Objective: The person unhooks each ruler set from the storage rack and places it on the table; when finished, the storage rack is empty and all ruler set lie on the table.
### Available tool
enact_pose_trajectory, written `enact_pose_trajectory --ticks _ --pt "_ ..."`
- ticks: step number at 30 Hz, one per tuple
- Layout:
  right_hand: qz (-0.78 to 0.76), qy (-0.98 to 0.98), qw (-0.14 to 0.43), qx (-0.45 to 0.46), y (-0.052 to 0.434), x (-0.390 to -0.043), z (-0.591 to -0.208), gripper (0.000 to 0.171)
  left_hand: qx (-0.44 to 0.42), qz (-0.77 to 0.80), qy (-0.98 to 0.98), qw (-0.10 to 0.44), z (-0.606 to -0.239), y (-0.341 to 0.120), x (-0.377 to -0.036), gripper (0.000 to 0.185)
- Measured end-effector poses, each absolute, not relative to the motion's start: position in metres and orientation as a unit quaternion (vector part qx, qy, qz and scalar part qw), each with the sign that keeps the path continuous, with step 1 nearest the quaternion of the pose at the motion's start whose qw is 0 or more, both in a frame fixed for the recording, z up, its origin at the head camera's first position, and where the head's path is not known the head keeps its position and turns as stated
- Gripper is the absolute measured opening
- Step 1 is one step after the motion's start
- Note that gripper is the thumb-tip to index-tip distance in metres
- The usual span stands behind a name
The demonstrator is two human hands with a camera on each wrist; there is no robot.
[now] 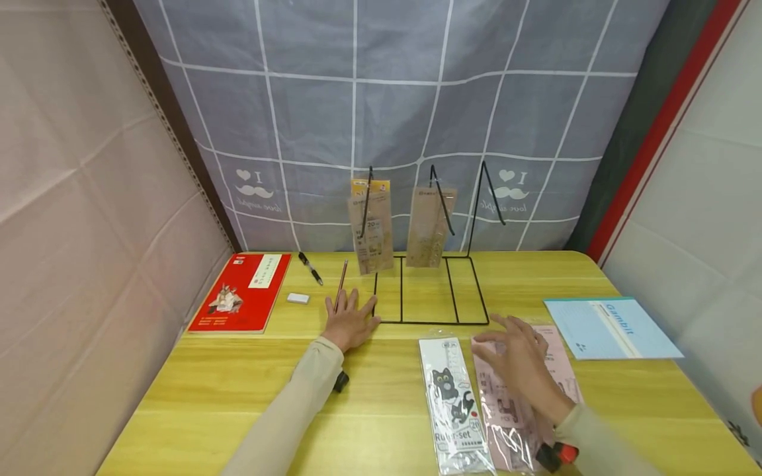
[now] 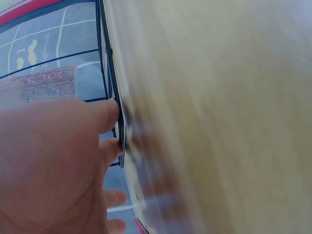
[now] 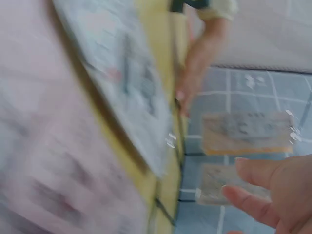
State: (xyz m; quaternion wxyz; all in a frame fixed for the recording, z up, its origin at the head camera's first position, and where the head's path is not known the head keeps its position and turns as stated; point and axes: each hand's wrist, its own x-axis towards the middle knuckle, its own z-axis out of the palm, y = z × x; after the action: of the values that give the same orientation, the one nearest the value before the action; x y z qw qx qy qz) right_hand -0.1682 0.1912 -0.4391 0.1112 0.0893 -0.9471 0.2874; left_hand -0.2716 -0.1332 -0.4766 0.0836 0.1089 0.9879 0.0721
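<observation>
Pink packet lies long axis toward the person, directly under right hand, fingers spread, hovering. Left hand flat, open, on surface beside wire rack.

Pink ruler packet, red notebook, yellow table, grey-checked cloth.

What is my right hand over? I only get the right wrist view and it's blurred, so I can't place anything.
Observer: The right hand is spread over a pink packaged ruler set lying flat on the yellow table.
Operator: And the grey packet beside it?
Observer: That is a cat-print ruler set, lying just left of the pink one.
Operator: Where is the left hand?
Observer: The left hand lies flat at the front left corner of the black wire rack, where two brown packets hang from its hooks.
</observation>
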Motion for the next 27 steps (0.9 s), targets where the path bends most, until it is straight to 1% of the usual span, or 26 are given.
enact_pose_trajectory --ticks 2,5,9,11,16,18,23,27 --pt "0.312 -0.938 0.115 0.098 0.195 -0.181 -0.427 0.023 0.108 0.072 0.988 0.082 -0.476 -0.133 -0.271 0.057" --pt "0.344 -0.928 0.100 0.103 0.199 -0.205 -0.408 0.031 0.107 0.073 0.988 0.081 -0.475 -0.134 -0.271 0.057" --pt "0.378 -0.920 0.070 0.076 0.202 -0.238 -0.389 0.047 0.106 0.073 0.988 0.083 -0.477 -0.134 -0.272 0.057" --pt "0.389 -0.915 0.079 0.065 0.202 -0.254 -0.383 0.051 0.106 0.072 0.988 0.085 -0.478 -0.133 -0.273 0.057" --pt "0.422 -0.895 0.127 0.067 0.192 -0.292 -0.372 0.051 0.101 0.071 0.988 0.093 -0.478 -0.134 -0.274 0.058" --pt "0.435 -0.887 0.138 0.069 0.188 -0.305 -0.370 0.051 0.100 0.070 0.988 0.093 -0.477 -0.135 -0.274 0.058" --pt "0.458 -0.873 0.147 0.081 0.180 -0.329 -0.367 0.049 0.100 0.068 0.988 0.093 -0.476 -0.135 -0.272 0.058" --pt "0.445 -0.877 0.149 0.099 0.177 -0.343 -0.368 0.050 0.102 0.068 0.988 0.091 -0.476 -0.133 -0.272 0.058"
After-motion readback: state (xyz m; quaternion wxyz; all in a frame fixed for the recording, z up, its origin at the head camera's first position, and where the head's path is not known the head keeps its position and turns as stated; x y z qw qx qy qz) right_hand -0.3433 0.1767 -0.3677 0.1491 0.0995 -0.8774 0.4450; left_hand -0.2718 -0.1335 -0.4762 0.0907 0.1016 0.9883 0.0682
